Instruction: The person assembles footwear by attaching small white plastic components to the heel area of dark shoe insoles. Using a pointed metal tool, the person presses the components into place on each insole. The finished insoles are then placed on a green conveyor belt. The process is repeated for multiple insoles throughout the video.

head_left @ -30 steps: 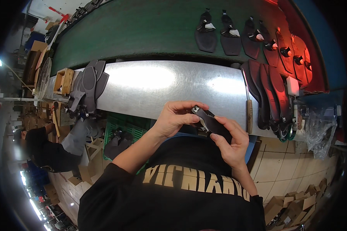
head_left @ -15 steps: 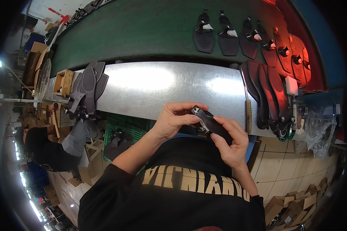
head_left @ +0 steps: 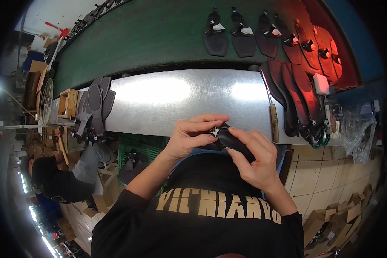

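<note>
Closest in, both hands are meeting over the person's black shirt, just below the near edge of the bench. The left hand (head_left: 192,137) is curling its fingers around the top end of a small black rounded shoe piece with a pale patch (head_left: 228,139), thumb pressing from below. The right hand (head_left: 256,160) is closing over the lower part of the same piece, so most of it is lying hidden under the fingers and its full shape is hard to make out. Both hands are gripping it, held clear of the bench.

Below the bench edge, a green plastic crate (head_left: 135,157) is holding dark items that are too shadowed to name.

On the shiny metal worktop (head_left: 176,101), a fan of grey flat sole-shaped pieces (head_left: 94,107) is lying at the left, beside a small open wooden box (head_left: 68,103) whose contents cannot be seen. At the right, a row of dark insoles standing on edge (head_left: 294,96) is leaning together, with a wooden-handled tool (head_left: 273,122) just beside them and a crumpled clear plastic bag (head_left: 357,133) partly cut off by the rim.

Farther back, a green conveyor belt (head_left: 150,38) is carrying about 7 black shoe parts (head_left: 241,32).
</note>
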`<state>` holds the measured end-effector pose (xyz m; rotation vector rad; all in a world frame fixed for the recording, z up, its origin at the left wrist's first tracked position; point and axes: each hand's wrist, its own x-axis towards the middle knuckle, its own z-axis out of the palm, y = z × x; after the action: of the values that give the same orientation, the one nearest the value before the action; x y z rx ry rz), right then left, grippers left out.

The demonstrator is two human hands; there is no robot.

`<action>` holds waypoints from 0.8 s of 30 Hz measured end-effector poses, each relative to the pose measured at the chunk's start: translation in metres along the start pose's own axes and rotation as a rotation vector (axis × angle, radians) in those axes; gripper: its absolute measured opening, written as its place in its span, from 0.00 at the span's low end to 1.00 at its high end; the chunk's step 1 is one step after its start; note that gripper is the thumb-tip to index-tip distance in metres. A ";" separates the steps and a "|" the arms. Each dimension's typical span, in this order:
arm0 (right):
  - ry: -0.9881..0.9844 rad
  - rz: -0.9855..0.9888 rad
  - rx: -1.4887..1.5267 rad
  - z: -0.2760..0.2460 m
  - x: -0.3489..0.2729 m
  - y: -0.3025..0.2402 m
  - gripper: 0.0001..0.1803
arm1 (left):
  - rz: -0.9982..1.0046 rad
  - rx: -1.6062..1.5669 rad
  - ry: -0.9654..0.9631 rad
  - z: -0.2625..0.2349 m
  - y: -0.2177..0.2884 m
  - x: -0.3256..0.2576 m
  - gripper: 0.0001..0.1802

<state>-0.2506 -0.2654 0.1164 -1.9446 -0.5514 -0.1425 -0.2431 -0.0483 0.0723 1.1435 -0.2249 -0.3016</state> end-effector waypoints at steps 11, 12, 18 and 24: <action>-0.011 -0.052 -0.045 -0.003 -0.002 -0.001 0.22 | 0.052 0.038 -0.110 -0.004 0.004 0.002 0.25; -0.014 -0.057 -0.043 -0.003 -0.002 -0.001 0.22 | 0.054 0.035 -0.111 -0.003 0.004 0.002 0.25; -0.033 -0.060 -0.067 -0.003 -0.002 -0.002 0.22 | 0.071 0.127 -0.133 0.002 0.008 0.002 0.25; -0.069 0.035 -0.005 -0.003 -0.001 0.004 0.20 | 0.037 0.246 -0.063 0.010 0.007 0.002 0.26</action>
<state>-0.2490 -0.2700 0.1140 -1.9688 -0.5626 -0.0552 -0.2437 -0.0551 0.0831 1.3723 -0.3447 -0.2829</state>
